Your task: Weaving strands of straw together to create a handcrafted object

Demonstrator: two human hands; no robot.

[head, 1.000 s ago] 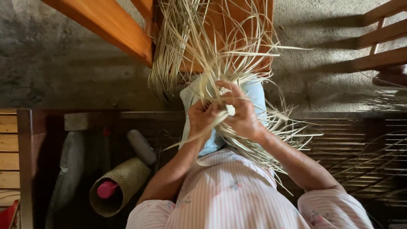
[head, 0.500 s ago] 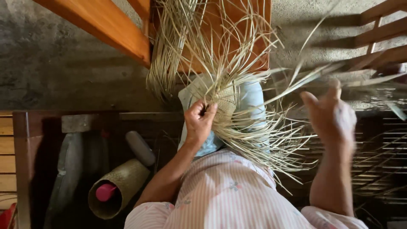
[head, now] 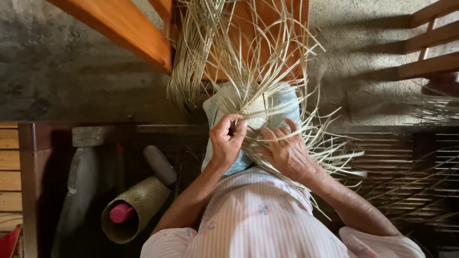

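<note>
A bundle of long pale straw strips (head: 248, 62) fans out over a light blue cloth (head: 287, 102) on my lap, with a small woven patch (head: 258, 107) at its centre. My left hand (head: 227, 138) pinches a few strips beside the woven patch. My right hand (head: 284, 148) rests flat on the strips just right of it, fingers spread among them. Loose strip ends (head: 334, 153) stick out to the right past my wrist.
An orange wooden chair frame (head: 124, 33) stands ahead over the concrete floor (head: 62, 71). At the lower left lies a woven tube (head: 136, 205) with a pink object (head: 119, 212) inside and a grey cylinder (head: 160, 165). Wooden slats (head: 430, 33) are at right.
My right hand pulled a strip far out to the right, then came back onto the strips beside the woven patch. The left hand stayed gripping in place.
</note>
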